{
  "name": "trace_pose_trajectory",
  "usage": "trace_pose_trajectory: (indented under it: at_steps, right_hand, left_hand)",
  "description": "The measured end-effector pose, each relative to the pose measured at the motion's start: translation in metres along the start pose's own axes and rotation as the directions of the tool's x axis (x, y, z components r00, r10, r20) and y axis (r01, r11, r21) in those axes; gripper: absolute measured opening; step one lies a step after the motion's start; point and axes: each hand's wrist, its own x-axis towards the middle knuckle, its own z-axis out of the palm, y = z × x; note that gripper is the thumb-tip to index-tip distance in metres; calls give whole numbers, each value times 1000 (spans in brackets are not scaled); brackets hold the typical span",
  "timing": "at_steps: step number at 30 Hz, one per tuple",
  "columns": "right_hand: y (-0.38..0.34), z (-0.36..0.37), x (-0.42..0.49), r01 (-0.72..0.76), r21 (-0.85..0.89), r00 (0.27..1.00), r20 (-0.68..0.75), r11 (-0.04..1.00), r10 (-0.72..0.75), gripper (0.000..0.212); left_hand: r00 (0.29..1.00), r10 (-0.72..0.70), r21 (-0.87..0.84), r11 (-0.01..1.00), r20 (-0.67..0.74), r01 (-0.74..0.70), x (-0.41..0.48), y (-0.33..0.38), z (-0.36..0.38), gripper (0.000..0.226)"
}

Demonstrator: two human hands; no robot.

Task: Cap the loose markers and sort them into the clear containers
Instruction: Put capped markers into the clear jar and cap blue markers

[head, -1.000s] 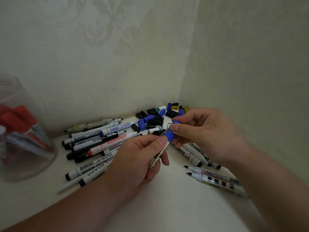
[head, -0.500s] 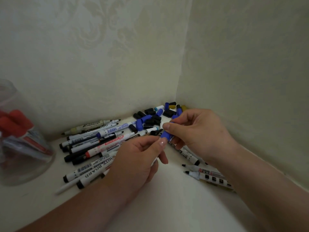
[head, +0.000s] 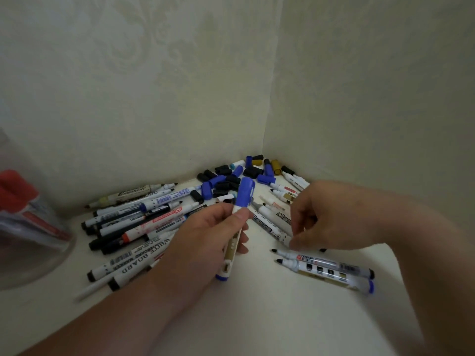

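Observation:
My left hand (head: 205, 237) grips a white marker with a blue cap (head: 245, 192) on its upper end, tilted up toward the corner. My right hand (head: 326, 217) hovers just right of it with loosely curled fingers and nothing in them, above several uncapped markers (head: 272, 219). A pile of uncapped markers (head: 144, 214) lies to the left. Loose blue and black caps (head: 228, 181) are heaped in the corner. A clear container (head: 30, 235) with red-capped markers stands at the far left, partly cut off.
Two uncapped markers (head: 326, 268) lie side by side on the white surface below my right hand. Pale patterned walls meet in a corner right behind the caps. A gold cap (head: 276, 167) lies among them.
My right hand has let go of the blue cap and pulled away to the right. The capped marker stays in my left hand, now tilted more upright.

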Motion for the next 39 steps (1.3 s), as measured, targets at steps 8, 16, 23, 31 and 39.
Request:
trace_pose_trajectory:
  at_steps: [8,16,23,31,39]
  right_hand:
    - [-9,13,-2,6,-247,979,197,969,44,37]
    - [1,1,10,133,471,990,-22,872,-139,26]
    - [-6,23,30,139,858,980,-48,494,-192,27]
    - [-18,27,31,74,816,997,-70,574,-28,26]
    - [-15,18,28,62,798,997,-81,599,5,45]
  left_hand:
    - [995,94,166,982,-27,-88,-4,6,-2,17]
    - [964,-183,-474,843,195,256,-2,1,7,27]
    - [928,-261,-511,778,265,365,3,0,6,29]
    - [941,-159,-443,850,300,285,1,3,7,48]
    - [978,-151,-443,874,146,201,4,0,6,30]
